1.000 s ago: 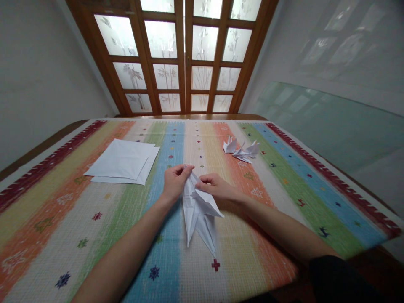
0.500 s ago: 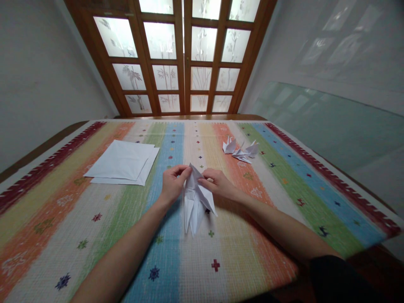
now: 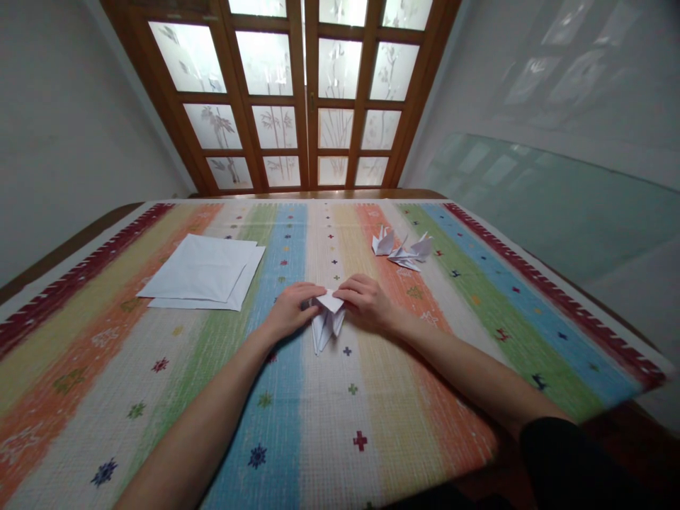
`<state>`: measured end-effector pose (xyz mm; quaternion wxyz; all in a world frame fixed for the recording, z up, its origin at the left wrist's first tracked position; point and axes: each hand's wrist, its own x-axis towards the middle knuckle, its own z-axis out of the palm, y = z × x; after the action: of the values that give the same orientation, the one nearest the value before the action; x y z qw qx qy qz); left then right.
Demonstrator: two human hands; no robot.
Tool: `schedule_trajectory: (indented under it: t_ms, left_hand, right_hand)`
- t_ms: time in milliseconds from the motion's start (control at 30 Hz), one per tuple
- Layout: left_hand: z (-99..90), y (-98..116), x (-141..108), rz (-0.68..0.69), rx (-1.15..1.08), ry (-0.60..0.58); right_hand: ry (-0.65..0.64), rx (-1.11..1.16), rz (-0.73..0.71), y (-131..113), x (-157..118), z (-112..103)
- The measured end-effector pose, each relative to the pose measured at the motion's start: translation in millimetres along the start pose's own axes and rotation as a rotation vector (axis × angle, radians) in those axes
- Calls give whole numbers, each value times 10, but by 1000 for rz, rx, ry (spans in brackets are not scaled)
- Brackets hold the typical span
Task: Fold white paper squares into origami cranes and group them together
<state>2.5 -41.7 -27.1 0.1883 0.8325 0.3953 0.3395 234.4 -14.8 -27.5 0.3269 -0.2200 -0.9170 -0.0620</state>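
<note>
A folded white paper (image 3: 329,324) sits between my hands near the middle of the table, its top part bent over toward me and its narrow points facing me. My left hand (image 3: 291,309) pinches its upper left edge, thumb and fingers closed on it. On the other side, my right hand (image 3: 366,301) grips the upper right edge with its fingertips. My fingers hide parts of the folds.
White paper sheets (image 3: 199,269) lie stacked at the left. Several folded paper cranes (image 3: 406,249) stand together at the back right. A striped tablecloth (image 3: 276,439) covers the table, with wooden glass-paned doors (image 3: 305,134) beyond it.
The paper's upper tip, pointing away from me before, is now folded down toward me. Both hands have shifted to its top edge, and the paper looks shorter.
</note>
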Motion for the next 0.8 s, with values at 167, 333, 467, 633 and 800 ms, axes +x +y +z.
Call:
schedule_trajectory:
  t_ms: [167,333,467,633,800]
  left_hand:
    - [-27,-133,-29,94,205,-89]
    - [-66,-118,-69,166,369,-121]
    - [-106,-62,-76,220,445,-148]
    - [-126,18,-70,246,482,-227]
    - [-108,140,-67,223,551,-268]
  right_hand:
    - [-76,-29,-37,-149,5,34]
    - [-229,-89,-63,-211,-46,88]
    - [-283,-132,-107,-216,-64,79]
    - [-334,-129,-154,-226,-63,63]
    - [-376,-99,-170,-258,-58,24]
